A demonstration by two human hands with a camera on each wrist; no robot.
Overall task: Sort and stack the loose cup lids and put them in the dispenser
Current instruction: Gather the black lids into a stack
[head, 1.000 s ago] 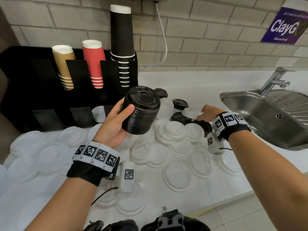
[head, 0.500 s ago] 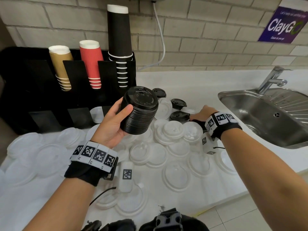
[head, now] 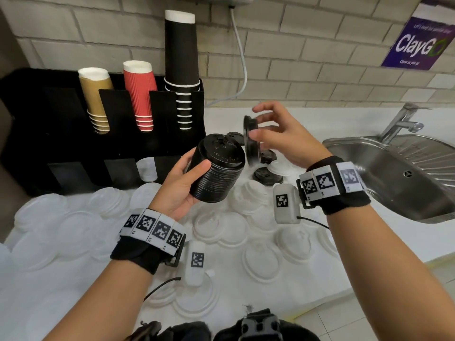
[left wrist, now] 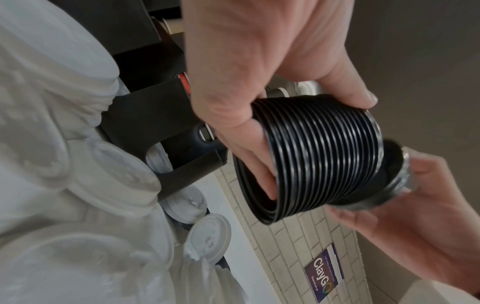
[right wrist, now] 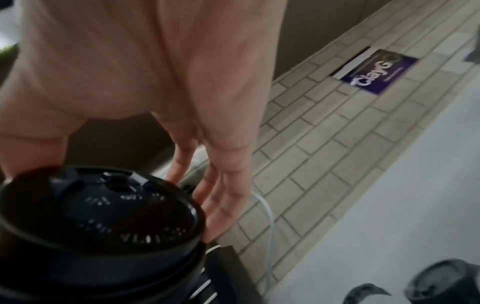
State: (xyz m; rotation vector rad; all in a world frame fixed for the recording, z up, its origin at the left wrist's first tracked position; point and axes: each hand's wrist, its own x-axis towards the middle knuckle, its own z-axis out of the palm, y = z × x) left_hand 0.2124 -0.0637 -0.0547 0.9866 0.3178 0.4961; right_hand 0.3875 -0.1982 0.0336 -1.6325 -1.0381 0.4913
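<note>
My left hand [head: 197, 166] grips a tall stack of black lids [head: 216, 173] above the counter, tilted with its top toward the right. In the left wrist view my thumb and fingers wrap the ribbed stack [left wrist: 319, 156]. My right hand [head: 261, 126] pinches a single black lid [head: 251, 139] on edge, just right of the stack's top. The right wrist view shows this black lid [right wrist: 98, 216] close up. The black dispenser [head: 73, 143] stands at the back left, with one white lid in a lower slot. Many white and clear lids [head: 261, 262] cover the counter.
Three loose black lids [head: 267, 175] lie on the counter behind my hands. Brown, red and black cup stacks [head: 140, 94] stand in the dispenser's upper slots. A steel sink [head: 394, 173] with a tap is at the right. A white cable hangs down the brick wall.
My right hand has risen from the counter with a black lid and brought it up beside the top of the stack. The left hand kept the stack about where it was.
</note>
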